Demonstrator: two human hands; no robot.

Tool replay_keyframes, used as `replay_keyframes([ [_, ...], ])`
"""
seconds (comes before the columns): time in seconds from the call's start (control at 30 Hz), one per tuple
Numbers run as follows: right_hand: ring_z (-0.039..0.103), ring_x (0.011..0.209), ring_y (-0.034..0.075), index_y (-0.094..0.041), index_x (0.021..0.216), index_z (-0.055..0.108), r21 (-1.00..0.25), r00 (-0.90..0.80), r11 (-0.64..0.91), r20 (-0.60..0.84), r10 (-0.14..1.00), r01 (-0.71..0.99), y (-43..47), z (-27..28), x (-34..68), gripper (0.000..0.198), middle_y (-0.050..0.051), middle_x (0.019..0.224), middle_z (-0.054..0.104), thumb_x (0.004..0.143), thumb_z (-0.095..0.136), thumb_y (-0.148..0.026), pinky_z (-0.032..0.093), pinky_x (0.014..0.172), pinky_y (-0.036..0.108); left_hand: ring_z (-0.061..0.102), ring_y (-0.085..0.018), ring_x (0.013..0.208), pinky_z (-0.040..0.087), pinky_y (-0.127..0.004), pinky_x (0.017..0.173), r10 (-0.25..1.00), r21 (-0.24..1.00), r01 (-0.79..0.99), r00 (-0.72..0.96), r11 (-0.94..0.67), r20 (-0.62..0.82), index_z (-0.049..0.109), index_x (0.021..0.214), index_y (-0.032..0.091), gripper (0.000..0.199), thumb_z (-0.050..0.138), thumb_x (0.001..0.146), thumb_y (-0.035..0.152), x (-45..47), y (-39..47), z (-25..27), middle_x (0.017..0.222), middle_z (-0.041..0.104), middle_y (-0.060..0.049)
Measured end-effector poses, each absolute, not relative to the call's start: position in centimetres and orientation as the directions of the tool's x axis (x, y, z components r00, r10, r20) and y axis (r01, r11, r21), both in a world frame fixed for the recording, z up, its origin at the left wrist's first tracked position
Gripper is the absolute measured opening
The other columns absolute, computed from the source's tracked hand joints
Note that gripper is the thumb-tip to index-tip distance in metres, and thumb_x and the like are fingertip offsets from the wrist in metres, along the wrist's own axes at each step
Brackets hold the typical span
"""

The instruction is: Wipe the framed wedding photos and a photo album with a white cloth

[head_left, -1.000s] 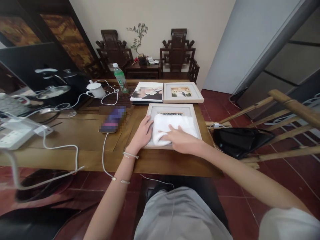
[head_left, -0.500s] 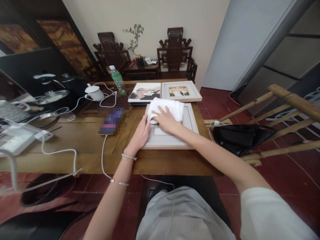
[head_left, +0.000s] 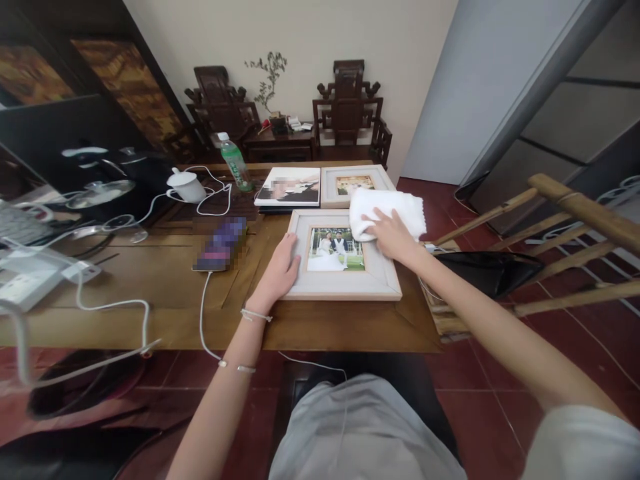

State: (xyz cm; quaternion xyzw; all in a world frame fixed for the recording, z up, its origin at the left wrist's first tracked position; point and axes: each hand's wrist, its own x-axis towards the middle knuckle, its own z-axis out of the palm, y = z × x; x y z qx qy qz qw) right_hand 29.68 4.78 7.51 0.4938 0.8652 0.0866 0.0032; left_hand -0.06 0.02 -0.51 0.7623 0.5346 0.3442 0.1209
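Observation:
A picture frame (head_left: 345, 288) with a pale mat lies flat on the wooden table, its photo of two people in wedding clothes showing. My left hand (head_left: 281, 270) grips the frame's left edge, thumb on top and fingers along the side. Over the frame's upper right corner is a folded white cloth (head_left: 387, 205), which hides that corner. My right hand (head_left: 395, 237) holds the cloth from above, its fingers bent and pressed into the fabric.
Behind lie a second picture frame (head_left: 386, 179) and a photo book (head_left: 290, 187). To the left are a phone (head_left: 220, 245) on a white cable, a green-labelled bottle (head_left: 235, 163), a lidded white cup (head_left: 186, 186) and a power strip (head_left: 30, 280). A bamboo chair (head_left: 575, 200) stands at the right.
My right hand has slid the cloth rightward from the frame's upper left to its upper right corner, uncovering the photo. My left hand stays at the left edge.

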Motion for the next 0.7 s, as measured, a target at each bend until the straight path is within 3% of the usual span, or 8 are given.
replay_keyframes([
  [0.17, 0.031, 0.148, 0.041, -0.021, 0.124, 0.072, 0.035, -0.586, 0.587, -0.034, 0.809, 0.809, -2.8, 7.8, 30.0, 0.063, 0.006, 0.157, 0.046, 0.073, 0.044, 0.004, 0.03, 0.11, 0.073, 0.033, -0.03, 0.15, 0.023, -0.053, 0.126, 0.893, 0.535, 0.743, 0.19, -0.403, 0.408, 0.042, 0.147, 0.009, 0.054, 0.042, 0.096, 0.027, 0.0, 0.1, -0.5, 0.157, 0.042, -0.021],
  [0.4, 0.033, 0.149, 0.034, -0.023, 0.133, 0.065, -0.168, -0.716, 0.698, -0.085, 0.693, 0.696, -7.0, 8.9, 27.2, 0.068, 0.003, 0.158, 0.045, 0.076, 0.039, 0.005, 0.032, 0.115, 0.064, 0.033, -0.03, 0.15, 0.025, -0.054, 0.125, 0.89, 0.528, 0.742, 0.205, -0.413, 0.408, 0.046, 0.144, 0.012, 0.052, 0.045, 0.095, 0.03, -0.2, 0.1, -0.3, 0.157, 0.042, -0.019],
  [0.5, 0.033, 0.149, 0.035, -0.023, 0.135, 0.064, -0.14, -0.68, 0.671, -0.028, 0.732, 0.728, -3.3, 8.1, 26.2, 0.07, 0.004, 0.157, 0.046, 0.076, 0.04, 0.005, 0.029, 0.116, 0.066, 0.033, -0.03, 0.15, 0.025, -0.055, 0.125, 0.891, 0.535, 0.734, 0.214, -0.417, 0.401, 0.047, 0.143, 0.013, 0.051, 0.046, 0.095, 0.03, -0.3, 0.1, -0.2, 0.158, 0.042, -0.018],
  [0.7, 0.02, 0.152, 0.043, -0.017, 0.15, 0.048, -0.074, -0.496, 0.513, 0.168, 0.852, 0.855, 6.1, 6.7, 25.5, 0.071, 0.007, 0.167, 0.027, 0.083, 0.037, 0.001, 0.022, 0.116, 0.073, 0.034, -0.029, 0.15, 0.025, -0.054, 0.125, 0.89, 0.549, 0.724, 0.204, -0.418, 0.408, 0.048, 0.143, 0.015, 0.051, 0.046, 0.095, 0.029, -0.4, 0.1, -0.3, 0.158, 0.043, -0.016],
])
